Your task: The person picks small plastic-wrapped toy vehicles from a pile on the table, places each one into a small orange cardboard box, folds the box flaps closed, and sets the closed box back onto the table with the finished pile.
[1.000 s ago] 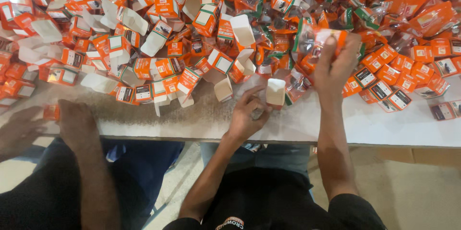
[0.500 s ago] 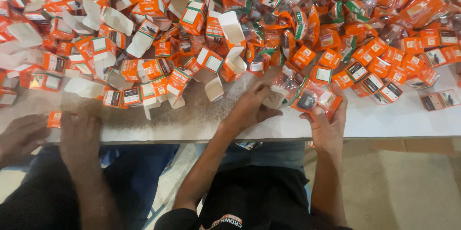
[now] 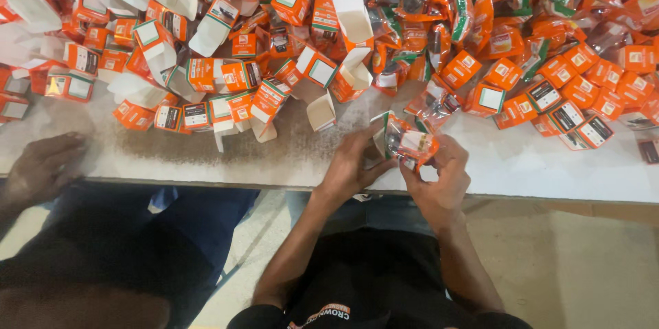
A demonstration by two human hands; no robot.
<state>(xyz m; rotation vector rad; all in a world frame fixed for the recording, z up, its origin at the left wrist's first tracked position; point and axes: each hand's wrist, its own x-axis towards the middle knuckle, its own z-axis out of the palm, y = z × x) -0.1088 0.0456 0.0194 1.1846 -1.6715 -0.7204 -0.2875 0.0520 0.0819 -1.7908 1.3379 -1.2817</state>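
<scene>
My left hand [image 3: 351,164] and my right hand [image 3: 443,174] meet over the near edge of the white table [image 3: 535,164]. Between them I hold an orange packet in clear wrap [image 3: 410,143], pressed against the open end of a small white-and-orange carton [image 3: 379,138] in my left fingers. Just beyond my hands lies a big heap of small orange cartons [image 3: 316,68], many open with white flaps up, and to the right a heap of wrapped orange packets [image 3: 494,33].
Another person's hand [image 3: 42,167] rests on the table edge at the left, with their dark clothing [image 3: 103,253] below it. A row of closed orange boxes [image 3: 576,106] lies at the right. The floor [image 3: 583,267] shows below the table.
My right hand has come back from the pile with a wrapped packet and joined my left hand at the table edge. The other person's second hand has left the table.
</scene>
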